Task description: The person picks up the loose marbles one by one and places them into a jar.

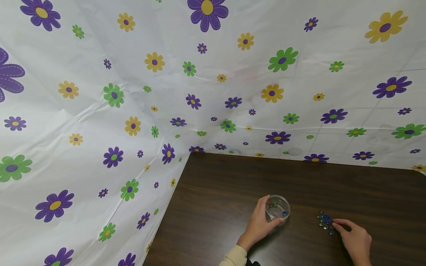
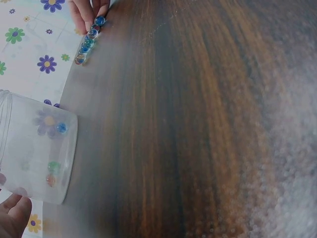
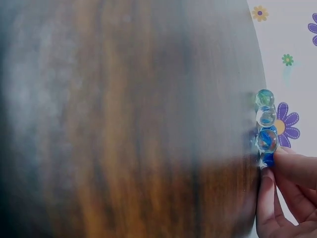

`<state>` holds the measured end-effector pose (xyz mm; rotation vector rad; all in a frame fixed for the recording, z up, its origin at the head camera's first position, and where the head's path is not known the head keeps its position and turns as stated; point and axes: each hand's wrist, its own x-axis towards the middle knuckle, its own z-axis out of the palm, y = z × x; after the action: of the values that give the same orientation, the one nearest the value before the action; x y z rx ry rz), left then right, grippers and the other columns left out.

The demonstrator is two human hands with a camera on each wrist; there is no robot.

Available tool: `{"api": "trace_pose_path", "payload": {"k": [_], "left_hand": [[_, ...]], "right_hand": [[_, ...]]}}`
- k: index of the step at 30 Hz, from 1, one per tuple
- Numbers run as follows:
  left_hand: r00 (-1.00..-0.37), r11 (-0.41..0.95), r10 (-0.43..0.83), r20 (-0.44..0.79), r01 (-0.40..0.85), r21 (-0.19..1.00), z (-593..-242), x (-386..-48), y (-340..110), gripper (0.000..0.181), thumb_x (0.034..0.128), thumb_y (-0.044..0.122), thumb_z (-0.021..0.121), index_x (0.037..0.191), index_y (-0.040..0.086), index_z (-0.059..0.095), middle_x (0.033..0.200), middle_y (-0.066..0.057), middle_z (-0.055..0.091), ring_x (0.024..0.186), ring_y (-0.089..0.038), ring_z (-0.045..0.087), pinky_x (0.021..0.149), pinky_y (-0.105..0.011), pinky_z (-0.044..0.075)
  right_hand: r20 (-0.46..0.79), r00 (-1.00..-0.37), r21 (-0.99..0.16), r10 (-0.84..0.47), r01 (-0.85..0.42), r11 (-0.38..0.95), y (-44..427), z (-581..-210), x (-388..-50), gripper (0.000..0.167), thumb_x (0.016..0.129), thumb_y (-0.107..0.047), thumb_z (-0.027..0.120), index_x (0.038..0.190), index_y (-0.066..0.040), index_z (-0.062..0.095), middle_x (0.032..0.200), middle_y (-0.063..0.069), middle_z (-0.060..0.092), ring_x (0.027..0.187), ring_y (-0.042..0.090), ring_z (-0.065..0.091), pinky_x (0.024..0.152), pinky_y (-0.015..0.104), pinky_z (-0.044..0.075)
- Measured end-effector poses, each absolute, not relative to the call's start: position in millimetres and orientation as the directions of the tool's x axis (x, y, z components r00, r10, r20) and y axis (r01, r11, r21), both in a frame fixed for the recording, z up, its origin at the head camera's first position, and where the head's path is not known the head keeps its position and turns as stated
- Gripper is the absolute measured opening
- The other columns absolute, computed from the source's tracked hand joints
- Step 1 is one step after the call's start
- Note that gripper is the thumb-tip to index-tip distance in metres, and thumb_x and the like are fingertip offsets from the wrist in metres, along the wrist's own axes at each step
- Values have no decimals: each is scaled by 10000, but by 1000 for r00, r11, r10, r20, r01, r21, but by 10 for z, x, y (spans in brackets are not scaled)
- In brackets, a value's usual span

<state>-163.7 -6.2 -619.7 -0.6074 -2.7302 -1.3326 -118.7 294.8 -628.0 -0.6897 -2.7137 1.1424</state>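
Observation:
My left hand (image 1: 259, 223) holds a clear plastic cup (image 1: 282, 200) round its side, thumb on the near side and fingers on the far side. A few marbles, red, green and blue (image 2: 61, 128), lie at the bottom of the cup. To the right, a small cluster of glass marbles (image 1: 321, 224) sits on the table. My right hand (image 1: 355, 238) is at the right edge of this cluster, its thumb and fingertips pinching a blue marble (image 3: 268, 159). In the right wrist view, other clear marbles (image 3: 267, 141) with coloured swirls stand right beside the fingertips.
A dark brown wood-grain table (image 1: 233, 181) lies under both hands. White sheeting (image 1: 206, 88) printed with purple, yellow and green flowers hangs along the table's back and left edges. A small black object (image 1: 253, 262) shows by the left wrist.

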Motion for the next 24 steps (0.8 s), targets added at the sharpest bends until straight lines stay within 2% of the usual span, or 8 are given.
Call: {"api": "trace_pose_path", "payload": {"k": [8, 13, 21, 24], "left_hand": [[-919, 548, 334, 208, 369, 751, -6185, -1633, -57, 843, 918, 481, 776, 1564, 106, 385, 1544, -5, 460, 1379, -196, 492, 1069, -397, 467], [-919, 548, 335, 208, 369, 751, -6175, -1629, -61, 841, 920, 476, 775, 1564, 101, 384, 1546, -8, 457, 1378, -199, 493, 1068, -399, 468], [-918, 545, 334, 211, 371, 752, -6169, -1622, -62, 837, 918, 468, 781, 1559, 101, 388, 1538, -15, 466, 1375, -200, 496, 1074, -395, 462], [-916, 539, 334, 222, 378, 753, -6173, -1621, -64, 833, 919, 453, 785, 1556, 91, 389, 1533, -22, 470, 1368, -205, 502, 1071, -395, 465]], "right_hand": [[-41, -892, -703, 451, 346, 621, 2968, -6322, -1191, 183, 937, -70, 751, 1067, 59, 737, 1159, 328, 664, 1159, 576, 545, 1004, 630, 305], [-10, -907, -713, 421, 302, 633, 2988, -6322, -1181, 189, 933, -51, 747, 1081, 66, 730, 1015, 254, 740, 1138, 555, 569, 973, 610, 327], [10, -900, -697, 437, 307, 648, 3054, -6264, -1142, 196, 972, -62, 710, 1101, 87, 714, 904, 227, 743, 906, 486, 654, 911, 590, 367], [4, -881, -697, 473, 337, 632, 3075, -6234, -1133, 201, 967, -71, 722, 1089, 89, 717, 896, 232, 742, 954, 512, 640, 952, 619, 362]]}}
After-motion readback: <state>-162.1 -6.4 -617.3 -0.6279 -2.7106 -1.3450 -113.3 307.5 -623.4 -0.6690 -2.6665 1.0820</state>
